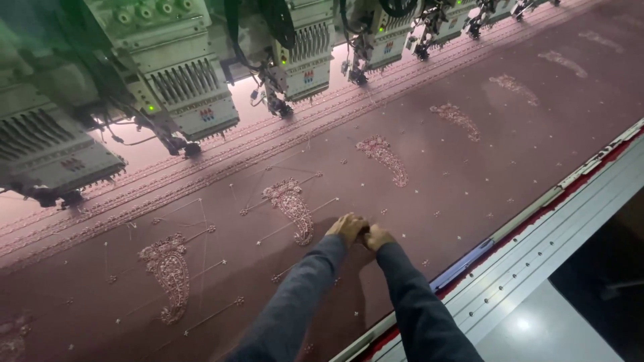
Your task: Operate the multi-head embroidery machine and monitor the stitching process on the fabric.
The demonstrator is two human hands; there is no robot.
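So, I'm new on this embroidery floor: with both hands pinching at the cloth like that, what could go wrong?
1. The left hand and right hand meet beside a paisley motif; a hard tug might pucker the maroon fabric or pull its stitches.
2. Loose threads cross the cloth; a sleeve could snag one.
3. The embroidery heads hang close ahead, risky if reached under.

Both arms in grey sleeves stretch forward, and the left hand [347, 227] and right hand [377, 236] meet, touching, with fingers curled together.
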